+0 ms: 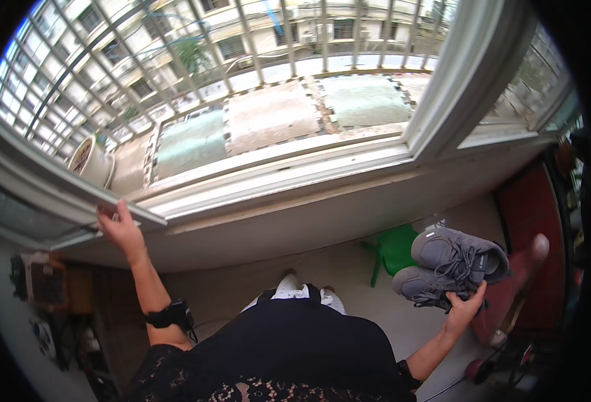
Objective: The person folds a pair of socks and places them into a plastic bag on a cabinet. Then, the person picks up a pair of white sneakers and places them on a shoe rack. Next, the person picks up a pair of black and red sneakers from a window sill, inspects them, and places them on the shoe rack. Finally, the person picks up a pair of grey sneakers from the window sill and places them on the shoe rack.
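A pair of grey lace-up sneakers (451,261) hangs in my right hand (464,309) on the right, held together near the heels. My left hand (123,228) is at the end of the sliding window sash (69,188) on the left, with its fingers at the frame edge. Whether the fingers close around the frame, I cannot tell. The window stands open between the two hands. Outside, pale green and pinkish foam mats (275,115) lie on the ledge behind metal bars.
A white window sill (285,173) runs across in front of me. Outside on the left stands a round planter (92,161). On the floor near the sneakers is a green plastic stool (397,248). A dark red panel (531,226) stands at the right, and cluttered shelving (49,286) at the lower left.
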{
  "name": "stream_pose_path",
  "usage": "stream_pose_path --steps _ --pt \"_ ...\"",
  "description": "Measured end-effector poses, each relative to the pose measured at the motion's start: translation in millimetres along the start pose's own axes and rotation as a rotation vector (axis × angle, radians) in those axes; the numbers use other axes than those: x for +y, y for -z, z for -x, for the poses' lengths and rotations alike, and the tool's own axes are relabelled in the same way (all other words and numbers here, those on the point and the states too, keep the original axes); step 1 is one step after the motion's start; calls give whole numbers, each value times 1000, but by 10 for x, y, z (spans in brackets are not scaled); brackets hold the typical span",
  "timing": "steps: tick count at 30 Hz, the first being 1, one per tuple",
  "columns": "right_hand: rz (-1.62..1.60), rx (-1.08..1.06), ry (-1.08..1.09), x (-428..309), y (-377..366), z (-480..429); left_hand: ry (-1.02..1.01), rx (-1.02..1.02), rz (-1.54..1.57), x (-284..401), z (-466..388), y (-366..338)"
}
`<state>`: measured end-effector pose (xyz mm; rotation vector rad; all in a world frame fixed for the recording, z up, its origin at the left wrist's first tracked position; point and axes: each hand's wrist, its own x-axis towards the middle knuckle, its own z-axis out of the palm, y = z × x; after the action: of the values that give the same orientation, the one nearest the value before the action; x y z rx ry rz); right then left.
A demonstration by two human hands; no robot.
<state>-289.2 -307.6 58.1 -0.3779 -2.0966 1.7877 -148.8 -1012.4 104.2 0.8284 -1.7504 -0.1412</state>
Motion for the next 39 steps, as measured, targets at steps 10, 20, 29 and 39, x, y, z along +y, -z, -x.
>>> stream_pose_path --steps 10,20,29,39 --pt "40 -1166 181 -1566 -2327 -530 113 -95 176 436 102 -47" --pt "397 -1658 746 -2129 -5878 536 71 -44 112 454 70 20" --pt "265 -1944 486 -2161 -7233 1630 7 -105 155 346 -78 144" --pt "86 -2040 222 -1726 -7828 2202 56 -117 62 389 0 113"
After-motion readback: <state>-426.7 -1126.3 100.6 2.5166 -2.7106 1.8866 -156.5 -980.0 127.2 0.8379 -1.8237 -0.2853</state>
